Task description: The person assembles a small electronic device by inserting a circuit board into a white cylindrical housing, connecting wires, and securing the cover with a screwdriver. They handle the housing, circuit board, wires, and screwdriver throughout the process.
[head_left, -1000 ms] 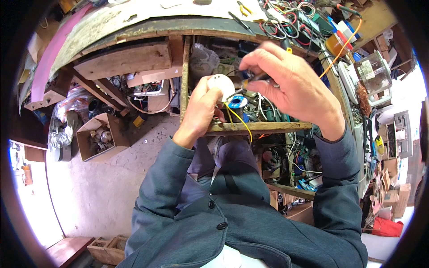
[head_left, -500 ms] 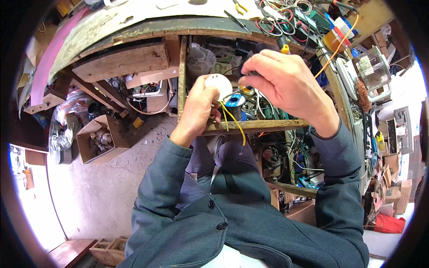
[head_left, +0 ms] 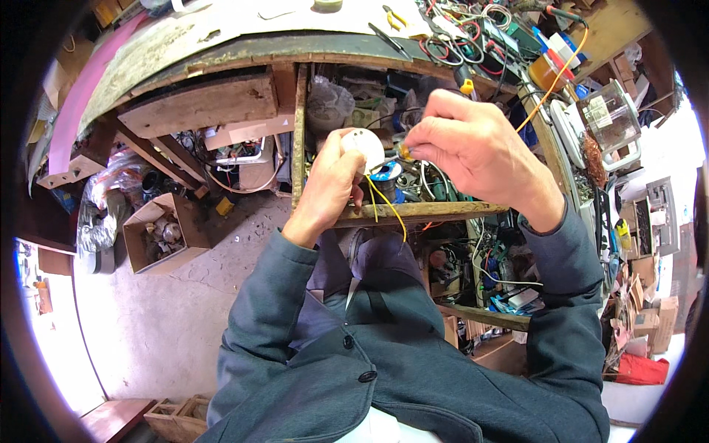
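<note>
My left hand [head_left: 332, 181] is closed around a round white disc-shaped part [head_left: 365, 150] with small holes in its face. Two yellow wires [head_left: 388, 201] hang down from its lower side. To the right, the fingers of my right hand [head_left: 473, 148] pinch the end of a thin tool with a yellowish handle [head_left: 404, 152], seemingly a screwdriver. Its shaft runs toward the disc's right edge; the tip is too small to make out. Behind and below the hands, a spool with a blue-and-white label [head_left: 385, 172] sits in the open drawer.
The open wooden drawer [head_left: 436, 210] holds tangled wires and parts. Above lies the bench top [head_left: 214, 40], with pliers [head_left: 395, 16], a black pen [head_left: 390, 40] and test leads. A transparent container [head_left: 609, 114] stands at the right. A cardboard box [head_left: 164, 232] is on the floor at left.
My right hand has come down and closed its fingertips on the yellowish handle, where before they were raised just above it. The left hand keeps hold of the white disc.
</note>
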Tool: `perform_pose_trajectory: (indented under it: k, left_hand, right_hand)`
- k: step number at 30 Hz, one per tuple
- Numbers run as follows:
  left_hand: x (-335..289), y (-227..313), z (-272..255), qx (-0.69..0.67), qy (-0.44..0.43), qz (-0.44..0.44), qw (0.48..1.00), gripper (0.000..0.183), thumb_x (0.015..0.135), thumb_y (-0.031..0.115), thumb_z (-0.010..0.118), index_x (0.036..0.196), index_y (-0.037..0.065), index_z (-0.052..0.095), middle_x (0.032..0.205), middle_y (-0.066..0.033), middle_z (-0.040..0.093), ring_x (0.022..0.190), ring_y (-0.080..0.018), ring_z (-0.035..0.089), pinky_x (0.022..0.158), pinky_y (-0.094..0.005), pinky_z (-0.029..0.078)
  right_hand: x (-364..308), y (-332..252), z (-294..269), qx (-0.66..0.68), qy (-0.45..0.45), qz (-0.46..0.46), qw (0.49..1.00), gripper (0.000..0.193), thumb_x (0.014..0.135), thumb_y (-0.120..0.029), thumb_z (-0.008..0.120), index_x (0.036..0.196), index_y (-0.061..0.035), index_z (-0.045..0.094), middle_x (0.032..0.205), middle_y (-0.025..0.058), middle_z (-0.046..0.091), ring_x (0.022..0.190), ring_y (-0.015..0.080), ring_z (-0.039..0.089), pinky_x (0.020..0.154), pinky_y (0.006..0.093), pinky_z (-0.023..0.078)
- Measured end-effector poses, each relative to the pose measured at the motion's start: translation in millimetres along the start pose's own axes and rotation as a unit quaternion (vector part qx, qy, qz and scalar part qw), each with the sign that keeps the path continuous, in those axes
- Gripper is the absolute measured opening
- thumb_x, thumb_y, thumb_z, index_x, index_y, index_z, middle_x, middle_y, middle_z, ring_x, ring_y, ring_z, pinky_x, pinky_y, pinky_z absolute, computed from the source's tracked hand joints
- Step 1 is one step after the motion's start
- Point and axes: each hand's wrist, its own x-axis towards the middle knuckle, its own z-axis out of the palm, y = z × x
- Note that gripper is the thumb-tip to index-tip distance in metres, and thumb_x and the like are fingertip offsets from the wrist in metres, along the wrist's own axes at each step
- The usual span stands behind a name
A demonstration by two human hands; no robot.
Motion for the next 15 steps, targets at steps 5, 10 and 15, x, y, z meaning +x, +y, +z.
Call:
perform_pose_trajectory:
  k: [5,10,15]
  left_hand:
    - [1,2,-1,0.016,0.010,0.021,1.000,0.048,0.097,0.020,0.053,0.142,0.003,0.051,0.104,-0.0101,0.063,0.069,-0.0150,0.058,0.050,-0.0286,0.049]
    - [4,-3,1,0.032,0.007,0.031,0.999,0.045,0.100,0.023,0.055,0.140,0.003,0.053,0.101,-0.0074,0.063,0.068,-0.0112,0.055,0.048,-0.0260,0.047]
    - [2,-5,1,0.028,0.025,0.046,0.998,0.034,0.105,0.027,0.061,0.131,0.005,0.060,0.099,-0.0034,0.063,0.066,-0.0081,0.054,0.047,-0.0239,0.045]
  right_hand:
    - [-6,4,4,-0.044,-0.025,-0.006,0.999,0.021,0.095,-0.023,0.079,0.091,-0.0063,0.066,0.077,0.0114,0.059,0.068,0.0355,0.066,0.059,0.0446,0.052]
    - [-12,0,-2,-0.134,-0.035,-0.093,0.986,0.016,0.079,-0.013,0.074,0.093,-0.0096,0.066,0.091,0.0056,0.059,0.090,0.0240,0.067,0.067,0.0370,0.056]
    - [-11,-6,1,-0.147,-0.052,-0.142,0.978,0.015,0.077,-0.015,0.071,0.089,-0.0078,0.064,0.086,0.0047,0.058,0.082,0.0228,0.065,0.064,0.0369,0.055]
